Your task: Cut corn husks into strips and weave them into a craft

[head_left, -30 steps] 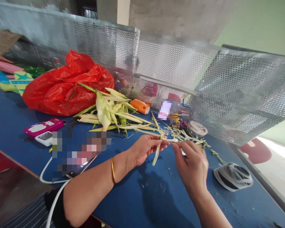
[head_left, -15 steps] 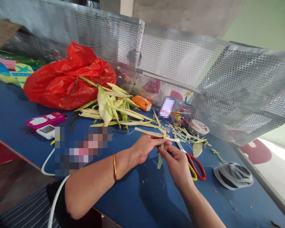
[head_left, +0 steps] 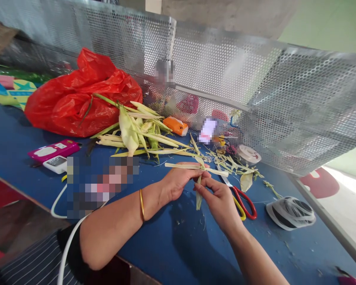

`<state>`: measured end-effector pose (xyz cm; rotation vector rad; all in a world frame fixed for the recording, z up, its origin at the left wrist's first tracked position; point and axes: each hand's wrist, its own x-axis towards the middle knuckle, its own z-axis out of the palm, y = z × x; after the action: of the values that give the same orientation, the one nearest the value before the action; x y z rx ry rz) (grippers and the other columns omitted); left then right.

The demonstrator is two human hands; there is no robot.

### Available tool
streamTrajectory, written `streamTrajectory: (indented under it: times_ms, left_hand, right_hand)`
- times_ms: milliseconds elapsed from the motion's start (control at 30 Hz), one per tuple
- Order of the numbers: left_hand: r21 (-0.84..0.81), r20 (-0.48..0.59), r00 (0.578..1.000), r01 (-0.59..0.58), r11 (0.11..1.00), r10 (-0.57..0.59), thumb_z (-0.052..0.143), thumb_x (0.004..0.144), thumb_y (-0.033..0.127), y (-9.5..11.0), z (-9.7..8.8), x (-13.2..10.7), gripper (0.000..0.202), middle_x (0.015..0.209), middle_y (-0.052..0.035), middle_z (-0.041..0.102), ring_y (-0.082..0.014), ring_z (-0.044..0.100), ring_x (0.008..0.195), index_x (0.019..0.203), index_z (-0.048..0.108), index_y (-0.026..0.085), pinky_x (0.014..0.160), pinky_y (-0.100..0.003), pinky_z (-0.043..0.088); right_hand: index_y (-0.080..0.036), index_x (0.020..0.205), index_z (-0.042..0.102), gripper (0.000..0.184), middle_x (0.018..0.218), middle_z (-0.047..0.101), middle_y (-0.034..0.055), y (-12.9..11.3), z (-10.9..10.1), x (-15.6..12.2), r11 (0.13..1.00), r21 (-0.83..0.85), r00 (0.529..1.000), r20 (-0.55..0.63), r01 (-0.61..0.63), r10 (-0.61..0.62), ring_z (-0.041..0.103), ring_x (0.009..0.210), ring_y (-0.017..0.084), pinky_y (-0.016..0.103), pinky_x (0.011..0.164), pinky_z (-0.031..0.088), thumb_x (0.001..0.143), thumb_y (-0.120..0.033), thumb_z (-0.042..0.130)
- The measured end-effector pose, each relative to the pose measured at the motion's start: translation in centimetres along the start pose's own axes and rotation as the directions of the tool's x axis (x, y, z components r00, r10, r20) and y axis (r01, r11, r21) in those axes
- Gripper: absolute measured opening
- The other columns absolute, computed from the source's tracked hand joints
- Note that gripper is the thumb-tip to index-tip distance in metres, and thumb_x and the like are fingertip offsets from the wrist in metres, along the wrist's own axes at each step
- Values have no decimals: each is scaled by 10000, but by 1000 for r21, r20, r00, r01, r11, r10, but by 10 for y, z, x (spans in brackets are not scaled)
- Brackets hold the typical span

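Above the blue table, my left hand pinches a pale corn husk piece where its strips cross. One strip lies level across the fingers; another hangs downward. My right hand is closed, its thumb and fingers on the hanging strip just below the crossing. The fingertips partly hide how the strips are joined. Just right of my right hand lie scissors with red and yellow handles. Beyond the hands, husk scraps are scattered near a larger pile of corn husks.
A red plastic bag stands behind the husk pile. A wrapped dark-and-white spool sits at right, a roll of tape farther back. An orange packet, a lit phone and a magenta device also lie here. Perforated metal panels border the back.
My right hand has slid slightly down the hanging strip, away from the crossing. The level strip has tilted a little and shifted. The whole view has moved slightly.
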<state>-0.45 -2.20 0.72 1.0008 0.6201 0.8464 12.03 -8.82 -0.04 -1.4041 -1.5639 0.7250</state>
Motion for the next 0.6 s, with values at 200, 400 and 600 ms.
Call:
streamTrajectory:
  times_ms: [200, 400, 600]
  left_hand:
    - [-55, 11, 993, 118, 991, -118, 668, 742, 154, 4, -5, 3, 136, 723, -9, 636, -87, 573, 660, 868, 712, 131, 657, -209, 443]
    - [92, 167, 950, 252, 963, -265, 632, 705, 169, 9, -3, -1, 42, 671, 11, 585, -78, 495, 526, 725, 632, 133, 561, -242, 453]
    - [184, 223, 929, 256, 949, -294, 676, 746, 379, 7, 1, -4, 264, 696, -16, 609, -55, 441, 501, 703, 636, 122, 436, -203, 269]
  right_hand:
    - [-197, 625, 598, 393, 588, 541, -7, -5, -8, -5, 885, -459, 958, -212, 79, -195, 448, 561, 136, 265, 571, 314, 901, -466, 523]
    - [-199, 721, 727, 445, 787, 692, 67, 3, -27, 9, 972, -208, 958, -281, -113, 52, 602, 737, 219, 308, 640, 400, 825, -604, 574]
    - [-199, 653, 645, 310, 542, 595, -16, 8, -19, 13, 785, 571, 951, -21, -241, 307, 545, 537, 145, 271, 564, 416, 662, -474, 789]
